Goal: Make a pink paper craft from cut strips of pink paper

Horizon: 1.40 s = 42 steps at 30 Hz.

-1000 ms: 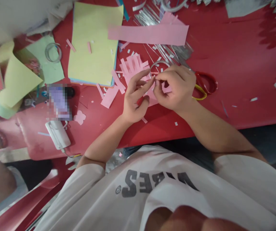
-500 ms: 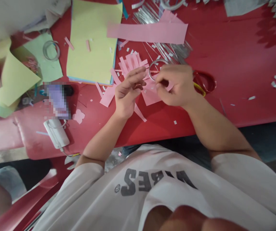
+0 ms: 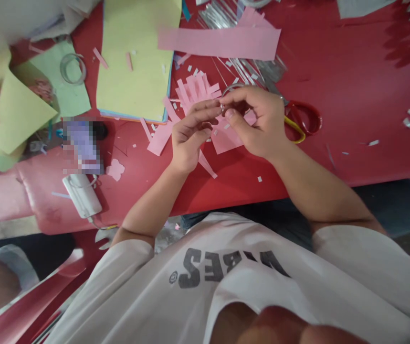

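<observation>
Right hand pinching a silvery ring

Red tabletop, yellow paper stack, pink paper strip, scissors

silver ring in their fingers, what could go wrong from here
The thin silver ring seems held only at the fingertips of the left hand and right hand, so it could slip among the pink paper scraps. The red-handled scissors lie right beside the right hand, which might knock them.
</observation>
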Each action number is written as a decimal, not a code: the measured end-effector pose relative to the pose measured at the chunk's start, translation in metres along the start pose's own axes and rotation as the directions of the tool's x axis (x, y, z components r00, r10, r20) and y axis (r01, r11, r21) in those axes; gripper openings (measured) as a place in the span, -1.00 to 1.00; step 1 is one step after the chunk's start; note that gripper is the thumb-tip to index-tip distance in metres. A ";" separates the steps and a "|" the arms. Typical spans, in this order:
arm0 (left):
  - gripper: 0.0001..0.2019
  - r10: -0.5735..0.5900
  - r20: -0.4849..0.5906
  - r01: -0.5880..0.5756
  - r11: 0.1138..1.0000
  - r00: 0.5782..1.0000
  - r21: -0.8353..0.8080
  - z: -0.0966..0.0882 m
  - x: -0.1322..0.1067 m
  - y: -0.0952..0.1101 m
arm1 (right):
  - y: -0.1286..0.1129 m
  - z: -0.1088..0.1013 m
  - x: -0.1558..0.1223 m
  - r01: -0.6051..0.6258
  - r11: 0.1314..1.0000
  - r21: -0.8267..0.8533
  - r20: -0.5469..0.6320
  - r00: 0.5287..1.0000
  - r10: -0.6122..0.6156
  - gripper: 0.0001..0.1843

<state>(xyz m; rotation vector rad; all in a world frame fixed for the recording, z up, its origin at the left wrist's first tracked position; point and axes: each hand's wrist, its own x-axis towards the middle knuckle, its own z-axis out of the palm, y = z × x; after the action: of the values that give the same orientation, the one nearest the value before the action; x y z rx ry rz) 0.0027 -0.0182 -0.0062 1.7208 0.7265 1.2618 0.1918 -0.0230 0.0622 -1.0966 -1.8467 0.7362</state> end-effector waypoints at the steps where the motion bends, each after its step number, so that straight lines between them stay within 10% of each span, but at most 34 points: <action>1: -0.56 0.009 0.015 -0.010 1.000 1.000 0.016 0.000 0.001 0.002 | -0.001 0.000 0.000 0.000 1.000 -0.002 0.007 1.000 0.000 -0.76; 33: -0.39 0.042 0.089 -0.057 0.983 0.995 0.173 0.008 0.001 0.021 | 0.002 0.001 -0.001 0.094 0.917 -0.388 -0.141 0.977 -0.160 -0.94; 39: -0.25 -0.024 -0.117 0.033 0.996 0.993 0.082 0.005 0.004 0.016 | 0.003 0.002 -0.002 0.073 0.934 -0.349 -0.186 0.972 -0.146 -0.91; 42: -0.31 -0.024 -0.054 0.026 0.999 0.998 0.045 0.002 0.005 0.012 | 0.003 0.002 -0.002 0.069 0.946 -0.317 -0.175 0.976 -0.130 -0.90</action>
<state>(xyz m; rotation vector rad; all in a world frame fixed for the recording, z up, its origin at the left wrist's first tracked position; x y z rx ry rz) 0.0059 -0.0208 0.0066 1.7153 0.8117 1.2870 0.1919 -0.0237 0.0586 -1.2137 -1.8717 0.2719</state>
